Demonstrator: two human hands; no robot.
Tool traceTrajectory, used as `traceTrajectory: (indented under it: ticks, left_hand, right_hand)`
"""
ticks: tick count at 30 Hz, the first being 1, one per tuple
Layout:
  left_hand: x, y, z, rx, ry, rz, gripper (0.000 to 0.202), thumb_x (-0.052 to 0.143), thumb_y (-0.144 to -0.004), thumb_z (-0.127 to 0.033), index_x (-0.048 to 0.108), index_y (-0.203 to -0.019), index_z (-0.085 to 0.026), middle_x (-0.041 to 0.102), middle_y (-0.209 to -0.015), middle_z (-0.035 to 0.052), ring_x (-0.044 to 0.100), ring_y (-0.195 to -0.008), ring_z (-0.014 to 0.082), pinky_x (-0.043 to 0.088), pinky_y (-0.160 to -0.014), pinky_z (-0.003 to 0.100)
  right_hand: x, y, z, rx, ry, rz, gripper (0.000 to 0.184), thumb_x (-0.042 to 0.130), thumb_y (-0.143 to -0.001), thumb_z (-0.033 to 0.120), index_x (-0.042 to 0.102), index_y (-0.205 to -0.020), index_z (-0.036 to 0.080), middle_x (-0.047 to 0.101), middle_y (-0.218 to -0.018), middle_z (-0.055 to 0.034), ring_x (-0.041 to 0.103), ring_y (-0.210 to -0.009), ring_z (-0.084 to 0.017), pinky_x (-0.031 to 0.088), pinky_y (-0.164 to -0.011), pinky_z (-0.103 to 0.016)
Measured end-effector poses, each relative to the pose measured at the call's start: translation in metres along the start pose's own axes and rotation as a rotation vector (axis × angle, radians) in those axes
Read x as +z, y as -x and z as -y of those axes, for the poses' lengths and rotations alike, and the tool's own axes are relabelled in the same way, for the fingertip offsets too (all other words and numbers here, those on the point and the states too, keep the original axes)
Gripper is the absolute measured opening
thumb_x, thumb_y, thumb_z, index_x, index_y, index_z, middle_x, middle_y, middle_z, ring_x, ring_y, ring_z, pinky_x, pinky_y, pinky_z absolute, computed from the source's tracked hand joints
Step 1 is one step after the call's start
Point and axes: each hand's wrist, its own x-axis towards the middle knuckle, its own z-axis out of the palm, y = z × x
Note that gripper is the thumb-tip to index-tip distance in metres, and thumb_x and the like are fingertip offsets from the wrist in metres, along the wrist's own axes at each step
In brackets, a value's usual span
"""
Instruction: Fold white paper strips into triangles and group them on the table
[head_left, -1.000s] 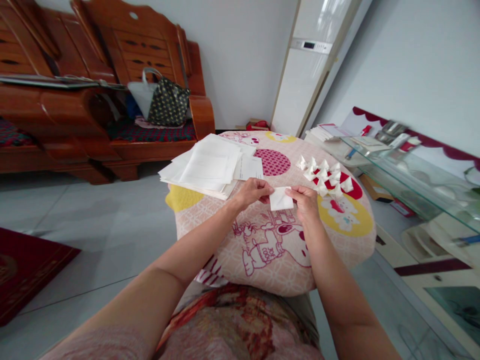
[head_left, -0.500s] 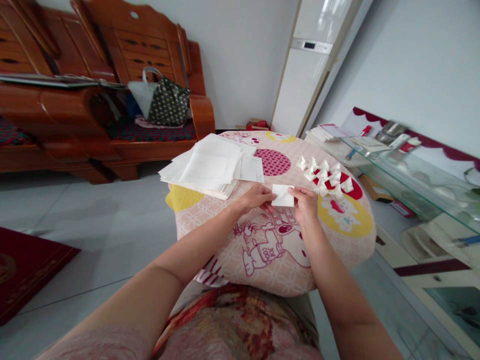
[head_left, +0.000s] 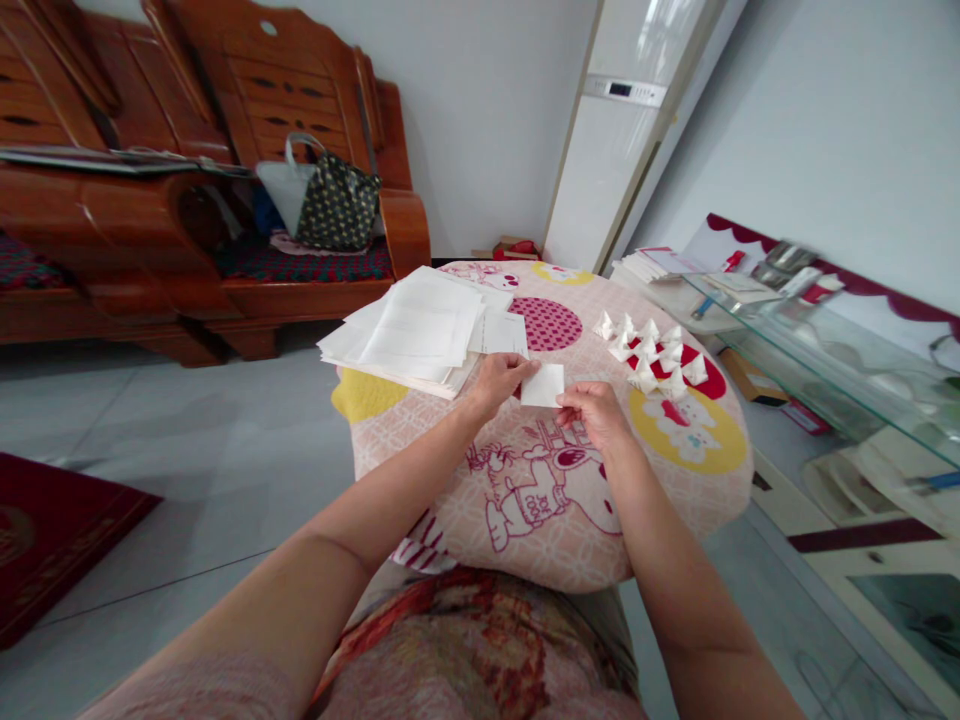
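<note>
A small white square of folded paper (head_left: 543, 385) is held between my hands over the cloth-covered round table (head_left: 442, 470). My left hand (head_left: 502, 383) pinches its upper left corner, and my right hand (head_left: 595, 410) grips the lower right corner between thumb and fingers. Just behind my left hand lies a pile of white paper sheets (head_left: 420, 325), some with faint print. To the right of my right hand stand several small folded paper shapes (head_left: 660, 355) with pointed tips, grouped in rows.
On the right, a glass shelf (head_left: 840, 350) and cabinet stand close to the table edge. Wooden chairs (head_left: 285, 80) with a dark patterned bag (head_left: 337, 205) are at the back left. A dark red box (head_left: 60, 540) sits on the floor at left.
The folded paper has moved slightly left and away from me. My left hand has shifted to its upper left corner, my right hand to its lower right corner.
</note>
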Motion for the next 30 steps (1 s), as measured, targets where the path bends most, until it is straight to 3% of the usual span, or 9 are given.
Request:
traceTrajectory:
  ticks: [5,12,17,23,30]
  left_hand:
    - [0.000,0.001,-0.003,-0.088,0.131,0.097,0.039,0.075,-0.089,-0.040,0.056,-0.065,-0.015,0.055,-0.056,-0.0022,0.055,-0.051,0.0082,0.049,-0.054,0.022]
    - [0.000,0.001,-0.003,0.030,-0.106,-0.002,0.040,0.068,-0.096,-0.030,0.054,-0.061,-0.016,0.049,-0.048,-0.0048,0.048,-0.041,0.0057,0.034,-0.045,0.020]
    - [0.001,0.005,-0.007,-0.064,-0.092,0.108,0.036,0.061,-0.100,-0.025,0.060,-0.067,-0.014,0.061,-0.055,-0.0003,0.054,-0.046,0.0071,0.042,-0.050,0.021]
    - [-0.003,0.008,-0.011,-0.050,-0.215,0.164,0.039,0.060,-0.099,-0.017,0.057,-0.060,-0.014,0.055,-0.051,-0.0026,0.045,-0.043,0.0041,0.033,-0.046,0.020]
    - [-0.008,0.010,-0.018,-0.083,-0.281,0.267,0.036,0.063,-0.095,-0.018,0.056,-0.059,-0.015,0.053,-0.052,-0.0030,0.043,-0.045,0.0047,0.031,-0.047,0.021]
  right_hand:
    - [0.001,0.000,0.001,-0.061,-0.081,-0.102,0.021,0.081,-0.052,0.031,0.067,-0.056,0.016,0.068,-0.052,-0.0065,0.057,-0.040,-0.014,0.043,-0.037,-0.022]
    - [0.003,0.002,0.003,0.012,-0.090,-0.037,0.022,0.083,-0.051,0.032,0.067,-0.054,0.016,0.069,-0.053,-0.0063,0.058,-0.040,-0.013,0.044,-0.037,-0.022]
    - [0.001,0.001,0.001,0.002,-0.130,-0.077,0.021,0.084,-0.053,0.029,0.068,-0.057,0.016,0.069,-0.053,-0.0052,0.058,-0.041,-0.013,0.045,-0.038,-0.022]
    - [-0.003,0.000,0.001,0.043,-0.172,-0.005,0.025,0.084,-0.059,0.034,0.070,-0.063,0.014,0.069,-0.054,-0.0061,0.061,-0.041,-0.014,0.049,-0.039,-0.023]
    - [-0.010,0.001,0.004,0.061,-0.110,-0.042,0.024,0.082,-0.066,0.033,0.067,-0.060,0.015,0.067,-0.051,-0.0067,0.060,-0.039,-0.015,0.044,-0.035,-0.021]
